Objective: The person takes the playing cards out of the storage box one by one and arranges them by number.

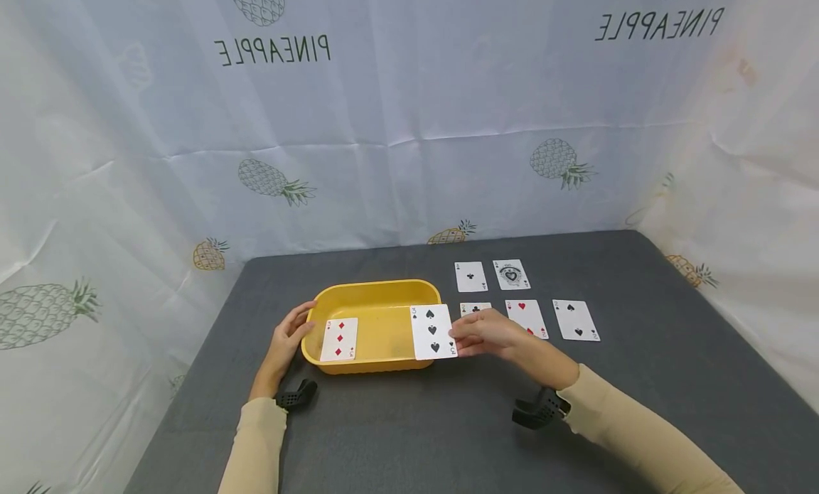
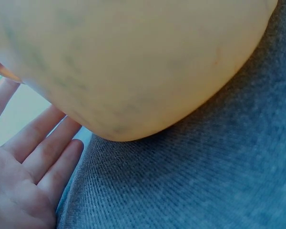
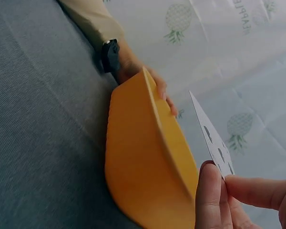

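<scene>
A three of spades (image 1: 423, 337) is pinched by its right edge between the thumb and fingers of my right hand (image 1: 489, 334). In the head view the card overlaps the right end of a yellow plastic tray (image 1: 377, 367); the right wrist view has it tilted above the rim. Inside the tray, at its left end, lies a three of diamonds (image 1: 339, 340). My left hand (image 1: 288, 337) holds the tray's left end, thumb at the rim. Its fingers (image 2: 47, 148) run along the outer wall in the left wrist view.
Right of the tray, face up on the dark grey table (image 1: 397, 437), lie an ace of clubs (image 1: 470, 276), an ornate ace (image 1: 512, 274), a two of hearts (image 1: 521, 313) and a two of spades (image 1: 576, 320). A club card (image 1: 475, 307) is partly hidden by my right hand.
</scene>
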Demonstrator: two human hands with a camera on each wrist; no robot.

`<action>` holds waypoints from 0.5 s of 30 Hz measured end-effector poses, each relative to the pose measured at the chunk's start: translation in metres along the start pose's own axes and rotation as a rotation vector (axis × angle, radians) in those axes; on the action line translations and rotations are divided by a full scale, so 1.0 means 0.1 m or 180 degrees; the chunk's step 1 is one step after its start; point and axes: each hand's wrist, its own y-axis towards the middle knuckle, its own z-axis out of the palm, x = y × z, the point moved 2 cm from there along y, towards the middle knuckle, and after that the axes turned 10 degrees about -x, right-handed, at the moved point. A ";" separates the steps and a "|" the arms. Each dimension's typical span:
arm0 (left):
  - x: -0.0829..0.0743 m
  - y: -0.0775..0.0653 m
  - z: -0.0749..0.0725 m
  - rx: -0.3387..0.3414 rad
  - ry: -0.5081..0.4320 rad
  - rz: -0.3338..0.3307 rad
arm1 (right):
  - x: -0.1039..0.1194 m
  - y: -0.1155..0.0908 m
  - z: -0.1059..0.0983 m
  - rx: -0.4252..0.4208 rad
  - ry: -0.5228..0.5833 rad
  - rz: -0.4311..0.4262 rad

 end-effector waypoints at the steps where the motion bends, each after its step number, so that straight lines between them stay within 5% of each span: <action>1: 0.00 0.00 0.00 -0.0014 0.0008 -0.0017 | -0.03 0.00 -0.03 0.0004 0.0004 0.0007; 15: 0.00 0.00 -0.01 -0.0023 0.0028 -0.0017 | -0.30 -0.17 -0.40 0.0091 -0.0238 0.0074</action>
